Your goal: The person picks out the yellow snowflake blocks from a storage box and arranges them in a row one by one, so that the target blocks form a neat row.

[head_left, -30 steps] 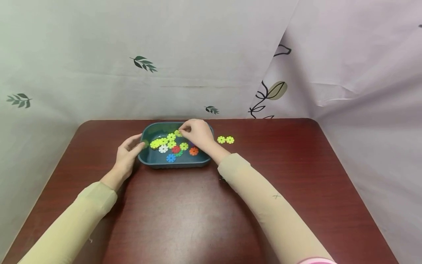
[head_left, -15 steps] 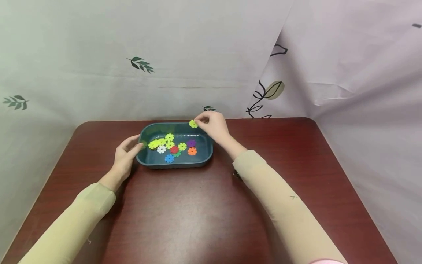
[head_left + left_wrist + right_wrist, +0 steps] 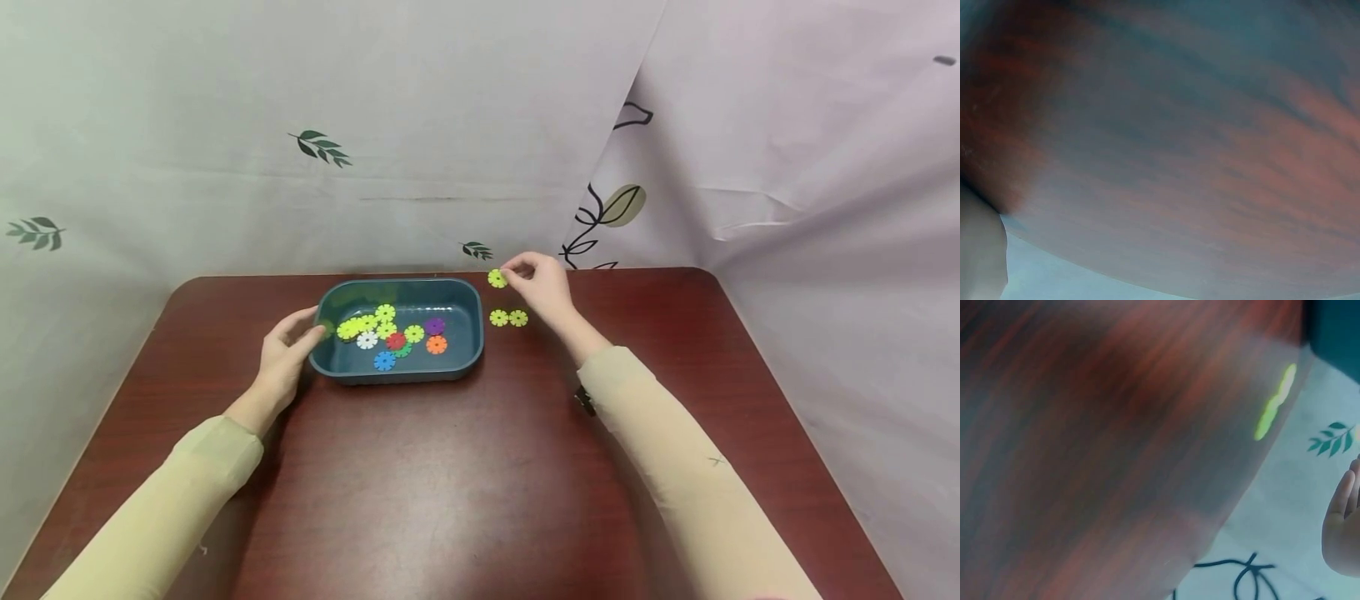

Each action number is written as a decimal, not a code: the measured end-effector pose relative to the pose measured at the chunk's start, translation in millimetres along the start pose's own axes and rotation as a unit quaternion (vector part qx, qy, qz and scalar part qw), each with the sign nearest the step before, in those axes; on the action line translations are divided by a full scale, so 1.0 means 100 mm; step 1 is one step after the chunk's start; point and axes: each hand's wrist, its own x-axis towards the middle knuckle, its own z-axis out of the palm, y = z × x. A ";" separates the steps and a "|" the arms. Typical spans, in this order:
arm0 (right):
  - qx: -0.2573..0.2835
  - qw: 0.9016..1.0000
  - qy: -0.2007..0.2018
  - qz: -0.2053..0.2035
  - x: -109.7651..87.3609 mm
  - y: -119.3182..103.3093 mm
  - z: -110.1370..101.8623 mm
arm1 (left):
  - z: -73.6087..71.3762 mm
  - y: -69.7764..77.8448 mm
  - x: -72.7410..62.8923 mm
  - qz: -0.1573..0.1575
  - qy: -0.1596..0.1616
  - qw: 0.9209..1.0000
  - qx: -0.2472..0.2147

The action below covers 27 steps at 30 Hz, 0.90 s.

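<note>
From the head, looks forward and down over the table (image 3: 420,475). At left wrist, faces close blur, probably table. At right wrist, low, faces the cloth (image 3: 1266,506), sharing two yellow discs (image 3: 1267,419) with head view.

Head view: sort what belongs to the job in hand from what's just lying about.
Apparently part of the job:
yellow disc, pinched by the right hand
two yellow discs on the table
blue-green tray, left hand at its edge
other yellow discs inside

Seemingly just there:
purple disc, orange disc, white disc, blue disc, red disc, green disc
leaf-print backdrop
</note>
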 end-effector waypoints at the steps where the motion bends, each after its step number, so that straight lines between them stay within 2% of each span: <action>1: -0.003 1.000 -0.001 0.005 -0.01 0.03 -0.03 | 0.00 0.00 0.00 0.000 0.001 1.000 0.002; 5: -0.016 1.000 -0.001 0.018 -0.05 0.15 -0.11 | 0.01 0.00 0.00 -0.003 0.007 1.000 0.002; 12: -0.032 0.999 -0.009 0.039 -0.10 0.39 -0.24 | 0.02 0.00 0.00 0.002 -0.004 1.000 -0.006; 20: -0.059 0.995 -0.050 0.062 -0.13 0.61 -0.34 | 0.02 0.00 0.03 0.005 -0.008 1.000 0.003; 27: -0.074 0.990 -0.088 0.076 -0.16 0.67 -0.38 | 0.04 0.01 0.04 0.005 -0.007 1.000 -0.003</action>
